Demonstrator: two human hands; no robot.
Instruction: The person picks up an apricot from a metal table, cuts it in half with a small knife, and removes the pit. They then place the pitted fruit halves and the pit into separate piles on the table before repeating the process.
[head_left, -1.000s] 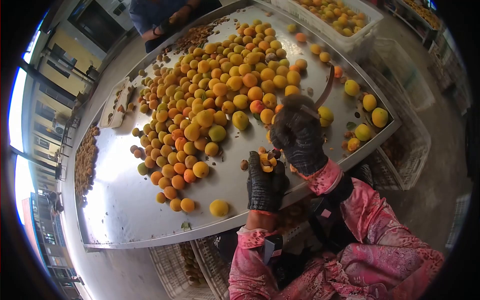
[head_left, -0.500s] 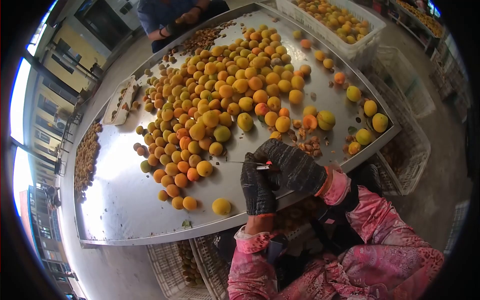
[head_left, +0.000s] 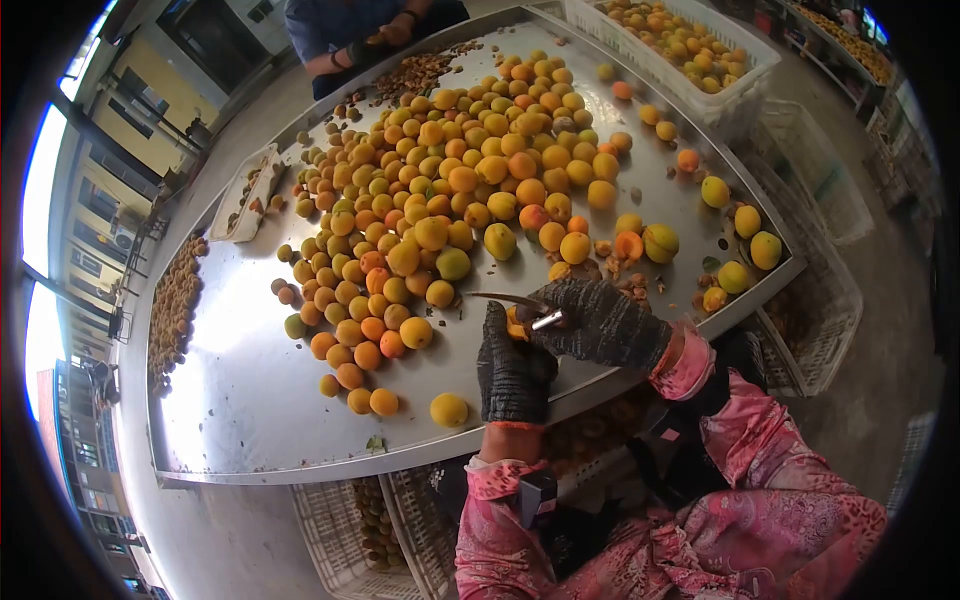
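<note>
My left hand (head_left: 514, 375), in a dark knitted glove, is closed around an apricot (head_left: 516, 323) that shows partly between the fingers. In my gloved right hand (head_left: 612, 325) is a small knife (head_left: 548, 320) with a shiny metal handle end. Its thin, dark blade points left, just above the left fingertips. Both hands meet over the near edge of the metal table (head_left: 240, 400). Just beyond them lie a cut-open apricot (head_left: 628, 246) and several brown pits (head_left: 632, 287). A large heap of apricots (head_left: 430, 233) spreads across the table's middle.
A white crate of apricots (head_left: 690, 50) stands at the far right. At the left are a shallow tray (head_left: 245, 200) and a pile of pits (head_left: 178, 310). Across the table another person's hands (head_left: 385, 35) are at work. Crates (head_left: 340, 525) sit below the near edge.
The knife has turned in my right hand, so its blade and handle end show more plainly. Between my hands the apricot has come into sight. The whole view has shifted slightly.
</note>
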